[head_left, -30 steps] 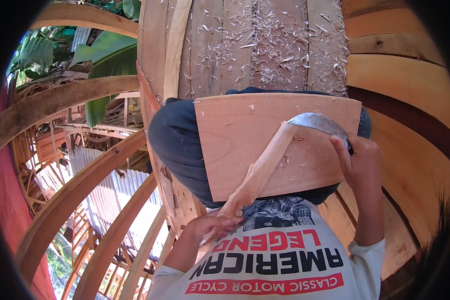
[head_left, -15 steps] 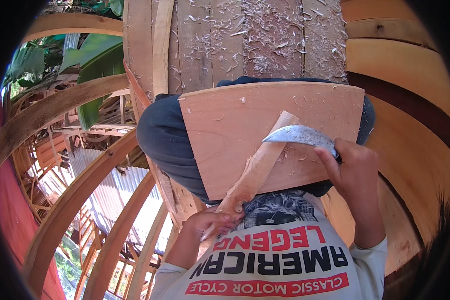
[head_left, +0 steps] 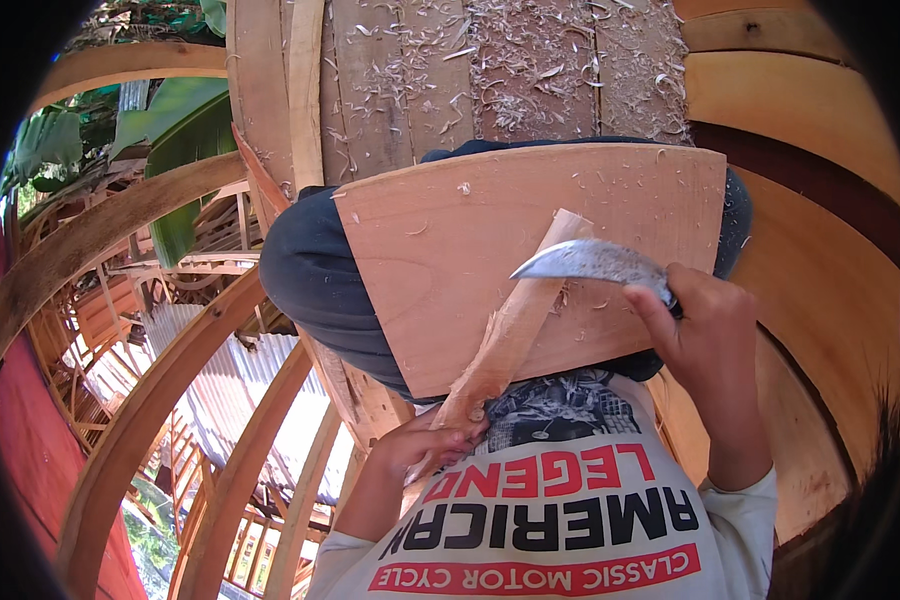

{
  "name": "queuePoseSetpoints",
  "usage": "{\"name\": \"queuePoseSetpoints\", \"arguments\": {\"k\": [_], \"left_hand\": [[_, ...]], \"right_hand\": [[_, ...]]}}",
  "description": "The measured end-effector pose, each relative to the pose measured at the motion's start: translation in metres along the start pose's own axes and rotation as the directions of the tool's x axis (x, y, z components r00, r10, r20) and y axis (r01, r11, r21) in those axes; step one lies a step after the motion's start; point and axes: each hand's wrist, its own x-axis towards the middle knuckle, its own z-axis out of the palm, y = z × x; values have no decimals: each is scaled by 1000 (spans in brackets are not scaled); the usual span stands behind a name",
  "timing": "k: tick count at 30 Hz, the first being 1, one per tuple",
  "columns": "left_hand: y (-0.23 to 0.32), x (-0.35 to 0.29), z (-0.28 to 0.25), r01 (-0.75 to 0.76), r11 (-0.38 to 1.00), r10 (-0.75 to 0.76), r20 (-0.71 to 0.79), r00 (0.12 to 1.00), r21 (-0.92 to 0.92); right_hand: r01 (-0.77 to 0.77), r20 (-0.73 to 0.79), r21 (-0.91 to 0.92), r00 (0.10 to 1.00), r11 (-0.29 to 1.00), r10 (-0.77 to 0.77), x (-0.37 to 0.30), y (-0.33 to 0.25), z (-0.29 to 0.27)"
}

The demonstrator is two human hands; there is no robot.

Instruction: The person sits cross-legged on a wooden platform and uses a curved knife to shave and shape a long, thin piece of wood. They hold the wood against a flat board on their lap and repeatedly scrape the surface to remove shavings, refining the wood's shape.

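Observation:
A rough wooden stick [head_left: 502,345] slants across a flat wooden board [head_left: 410,230] lying on my lap. My left hand [head_left: 420,440] is closed around the stick's near end, against my shirt. In my right hand [head_left: 705,315] is a curved knife [head_left: 595,262], its handle mostly hidden by my fingers. The blade points left and lies across the upper part of the stick, near its far end. Small shavings are scattered on the board.
Planks [head_left: 445,80] strewn with curled wood shavings lie beyond my knees. Curved wooden ribs [head_left: 150,420] rise on the left, with corrugated metal sheets [head_left: 225,365] and a large green leaf [head_left: 180,130] outside. Curved planking [head_left: 810,250] forms the right side.
The view has shifted a little. The knife still lies over the stick's upper part, its tip slightly farther left, and both hands keep their grips.

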Motion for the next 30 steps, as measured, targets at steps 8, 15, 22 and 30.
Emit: {"name": "queuePoseSetpoints", "arguments": {"k": [8, 15, 22, 30], "left_hand": [[-3, -2, 8, -45, 999, 45, -51, 998, 0], [2, -1, 11, -83, 992, 83, 3, 997, 97], [-5, -1, 15, -132, 988, 132, 6, 991, 81], [-12, 8, 11, -240, 945, 226, 87, 970, 223]], "right_hand": [[58, -23, 14, 998, 998, -58, 2, 0, 31], [-84, -21, -43, 996, 996, 84, 10, 7, 8], [183, 43, 84, 981, 979, -187, -9, -8, 37], [160, -57, -16, 985, 987, -161, -1, 1, 33]]}}
